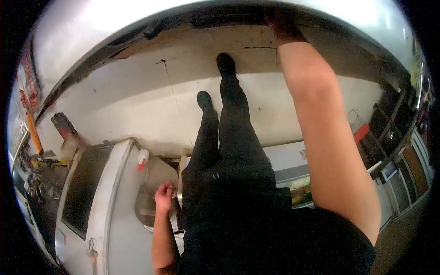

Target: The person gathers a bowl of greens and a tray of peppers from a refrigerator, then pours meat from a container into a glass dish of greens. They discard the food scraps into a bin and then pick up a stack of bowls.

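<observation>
My right arm stretches forward, and my right hand (pixel 280 22) reaches beneath the lower edge of a glossy pale panel (pixel 114 25) that looks like part of a car body. Deep shadow there hides the fingers and anything they may touch. Down at my left side, my left hand (pixel 164 196) has its fingers curled in, with nothing visible in them. Close beside it is a translucent plastic container (pixel 160 172). A white spray bottle head with a red trigger (pixel 141 160) shows just beyond that container.
A white cabinet (pixel 117 183) with a dark window stands at left. An orange-handled tool (pixel 34 134) lies farther left. Black shelving (pixel 389 121) with a red-handled item (pixel 361 133) is at right. A white box-like unit (pixel 286 158) sits behind my legs, on the pale floor (pixel 178 87).
</observation>
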Demonstrator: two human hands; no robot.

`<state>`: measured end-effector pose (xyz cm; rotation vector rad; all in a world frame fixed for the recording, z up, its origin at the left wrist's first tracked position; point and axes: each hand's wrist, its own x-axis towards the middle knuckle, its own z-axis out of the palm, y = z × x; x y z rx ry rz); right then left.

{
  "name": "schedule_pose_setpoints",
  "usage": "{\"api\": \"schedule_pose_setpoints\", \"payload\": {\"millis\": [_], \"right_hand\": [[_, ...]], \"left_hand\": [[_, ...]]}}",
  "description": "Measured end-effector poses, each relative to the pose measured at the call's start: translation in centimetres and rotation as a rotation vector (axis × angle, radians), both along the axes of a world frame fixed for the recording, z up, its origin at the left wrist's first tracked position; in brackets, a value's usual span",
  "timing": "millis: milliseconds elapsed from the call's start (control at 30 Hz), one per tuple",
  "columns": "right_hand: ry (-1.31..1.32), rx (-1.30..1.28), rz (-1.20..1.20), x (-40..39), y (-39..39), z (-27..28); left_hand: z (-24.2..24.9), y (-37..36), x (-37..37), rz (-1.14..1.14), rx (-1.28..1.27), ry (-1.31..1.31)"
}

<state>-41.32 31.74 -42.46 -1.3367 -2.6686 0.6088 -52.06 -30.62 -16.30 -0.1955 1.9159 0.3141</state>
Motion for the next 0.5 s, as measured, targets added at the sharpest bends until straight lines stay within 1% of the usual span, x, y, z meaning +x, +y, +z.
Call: {"api": "schedule_pose_setpoints", "payload": {"millis": [67, 200, 300, 367, 400, 500], "right_hand": [[-0.016, 0.004, 0.005, 0.0, -0.2, 0.4], [-0.050, -0.007, 0.005, 0.1, -1.6, 1.7], [-0.083, 0.019, 0.019, 0.4, -2.5, 1.3], [-0.125, 0.039, 0.005, 0.8, -4.0, 0.5], [-0.145, 0.046, -0.015, 0.9, -4.7, 0.1], [-0.300, 0.064, -0.199, 0.4, -5.6, -1.6]], "left_hand": [[-0.8, -1.3, 0.2, 0.003, 0.066, 0.028], [-0.8, -1.9, 0.4, 0.000, 0.014, -0.024], [-1.3, -1.9, 0.3, -0.003, 0.027, -0.039], [-1.5, -2.9, 0.2, 0.037, 0.039, -0.044], [-1.6, -2.8, 0.2, 0.036, 0.042, -0.045], [-1.9, -2.3, -0.2, 0.050, 0.023, -0.031]]}}
